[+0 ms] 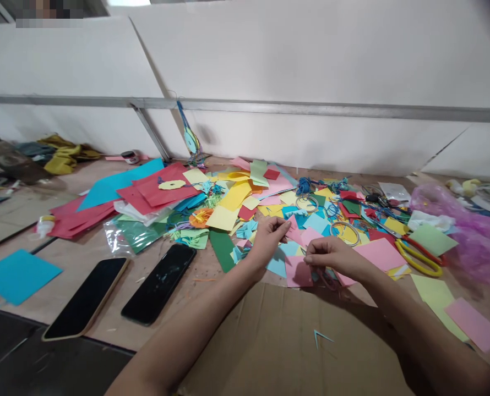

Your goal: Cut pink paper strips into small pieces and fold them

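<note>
My left hand (268, 237) pinches a small piece of pink paper (295, 231) between thumb and fingertips, above the pile of coloured paper. Close by on the right, my right hand (330, 255) is closed in a pinch; what sits between its fingertips is too small to make out. A pink thread (328, 280) hangs or lies just below it. Beneath the hands are a pink paper square (298, 271) and several coloured scraps. A brown cardboard sheet (270, 341) lies nearest me, with a thin light-blue V-shaped paper strip (321, 337) on it.
Yellow-handled scissors (419, 258) and a purple plastic bag (472, 231) lie at the right. Two phones (86, 297) rest at the left, near a blue sheet (20, 276) and a small glue bottle (45, 225). Red sheets (162, 190) lie farther back. A white wall (311, 55) stands behind.
</note>
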A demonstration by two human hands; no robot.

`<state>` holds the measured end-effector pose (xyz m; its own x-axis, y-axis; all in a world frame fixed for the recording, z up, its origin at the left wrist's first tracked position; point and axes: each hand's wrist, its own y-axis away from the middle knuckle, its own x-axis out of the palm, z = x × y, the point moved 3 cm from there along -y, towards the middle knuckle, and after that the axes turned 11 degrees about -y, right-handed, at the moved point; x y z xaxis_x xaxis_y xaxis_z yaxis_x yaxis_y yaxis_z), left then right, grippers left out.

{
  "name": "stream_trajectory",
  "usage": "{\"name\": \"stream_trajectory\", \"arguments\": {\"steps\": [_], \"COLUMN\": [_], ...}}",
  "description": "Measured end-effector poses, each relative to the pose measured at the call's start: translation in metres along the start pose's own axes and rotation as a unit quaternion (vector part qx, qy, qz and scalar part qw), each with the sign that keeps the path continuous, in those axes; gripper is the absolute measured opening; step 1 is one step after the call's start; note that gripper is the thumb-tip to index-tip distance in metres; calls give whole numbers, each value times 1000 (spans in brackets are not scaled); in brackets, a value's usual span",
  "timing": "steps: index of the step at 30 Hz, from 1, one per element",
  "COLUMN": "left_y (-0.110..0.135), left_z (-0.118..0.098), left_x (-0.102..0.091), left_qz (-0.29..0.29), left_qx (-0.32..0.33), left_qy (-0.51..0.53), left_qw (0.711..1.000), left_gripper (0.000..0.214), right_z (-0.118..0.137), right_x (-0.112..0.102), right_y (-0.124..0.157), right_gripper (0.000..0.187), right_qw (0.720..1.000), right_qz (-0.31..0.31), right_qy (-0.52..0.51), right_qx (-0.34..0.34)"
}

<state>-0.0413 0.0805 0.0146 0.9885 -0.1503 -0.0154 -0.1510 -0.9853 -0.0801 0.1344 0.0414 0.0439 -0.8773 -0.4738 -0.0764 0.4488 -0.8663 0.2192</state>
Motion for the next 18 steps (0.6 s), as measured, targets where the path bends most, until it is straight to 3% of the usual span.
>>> {"name": "stream_trajectory", "arguments": {"steps": [5, 8, 18], "left_y": [1, 4, 11], "left_z": [0, -2, -1], "left_x": [-1, 2, 9], "left_qz": [59, 100, 133], "left_qx": [-27, -34, -58], "left_qy": [8, 9, 12], "left_qw": [998, 994, 989], "left_gripper": [39, 39, 42], "right_z": [17, 18, 11], "right_x": [-15, -14, -6], "right_y": [5, 3, 0], "right_gripper": [11, 17, 11], "right_qw": [971, 954, 947], "right_qz": [-103, -77, -53], "right_qy": [113, 148, 145], "right_qx": [-182, -250, -283]}}
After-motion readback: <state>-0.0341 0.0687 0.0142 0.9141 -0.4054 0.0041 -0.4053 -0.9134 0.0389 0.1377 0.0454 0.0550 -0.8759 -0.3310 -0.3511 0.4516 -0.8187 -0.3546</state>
